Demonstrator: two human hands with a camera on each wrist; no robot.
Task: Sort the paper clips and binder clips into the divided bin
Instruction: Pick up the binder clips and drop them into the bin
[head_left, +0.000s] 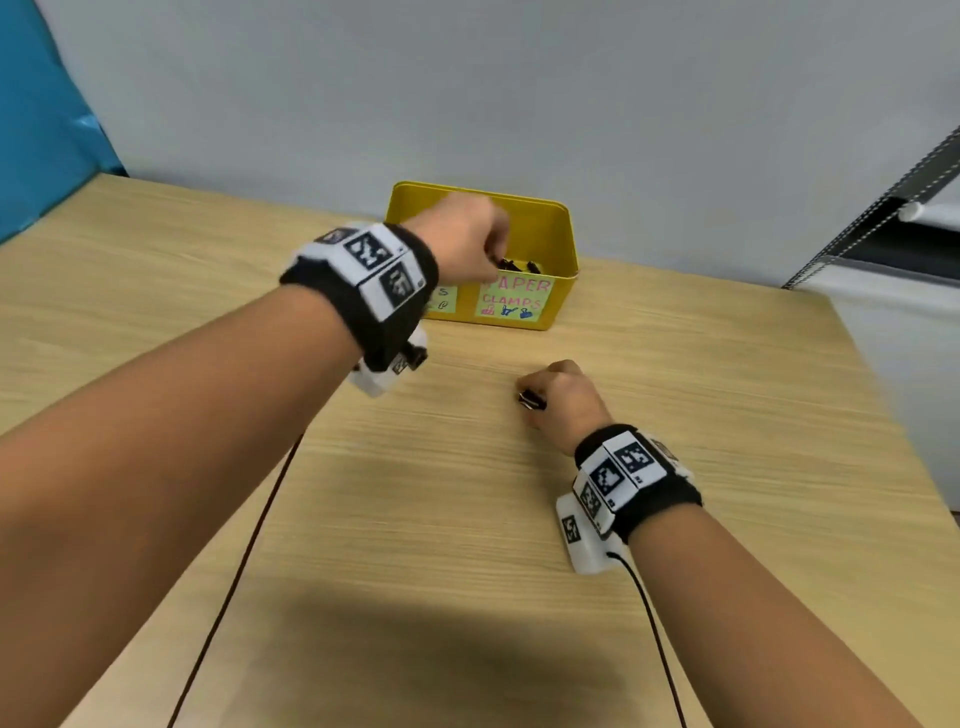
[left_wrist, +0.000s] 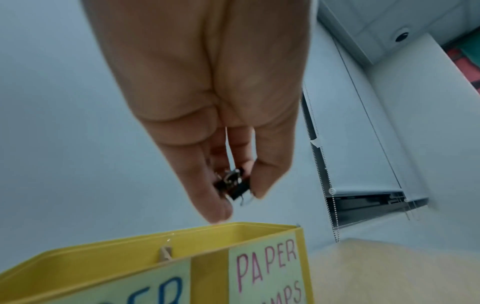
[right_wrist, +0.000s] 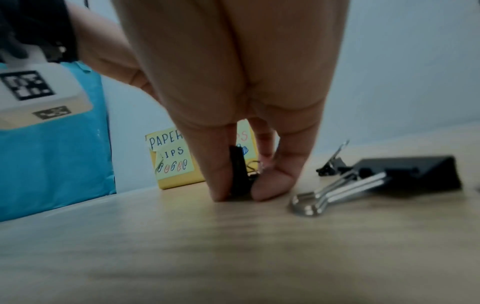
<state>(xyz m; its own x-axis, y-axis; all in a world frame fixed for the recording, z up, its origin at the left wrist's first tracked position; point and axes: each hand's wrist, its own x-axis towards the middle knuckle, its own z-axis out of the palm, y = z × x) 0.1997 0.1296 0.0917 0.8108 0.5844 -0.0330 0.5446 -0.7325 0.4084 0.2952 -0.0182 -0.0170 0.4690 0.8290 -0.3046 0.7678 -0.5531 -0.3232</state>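
Yellow rectangular metal bin (head_left: 563, 260) set at the far edge of the light wood-grain table (head_left: 467, 519), against the grey wall (head_left: 519, 93). Split into two compartments by a thin divider (left_wrist: 165, 254) near the middle. Two pale green handwritten labels on the front: "PAPER CLAMPS" label (head_left: 514, 302) on the right half, "PAPER CLIPS" label (right_wrist: 171, 158) on the left half, with small drawn clips under the words. Several black binder clips (head_left: 519, 266) heaped in the right compartment, seen in the head view; contents of the left compartment hidden behind the wrist.

Left hand (head_left: 460, 241) raised over the bin's right compartment, fingers and thumb pointing down and pinching a small cluster of black binder clips with silver wire handles (left_wrist: 232, 184), just above the rim.

Right hand (head_left: 563, 397) lowered to the table nearer the person, well apart from the bin, fingertips touching the wood and pinching a small black binder clip (right_wrist: 240, 176) upright between thumb and forefinger. Just beside it to the right, a large black binder clip with silver looped handles (right_wrist: 405, 174) lying on its side, and behind that a smaller black clip with a raised wire handle (right_wrist: 332, 164).

Black wristbands with white marker blocks on both wrists; thin black cables trailing across the table. Teal sheet (head_left: 41, 114) at far left.
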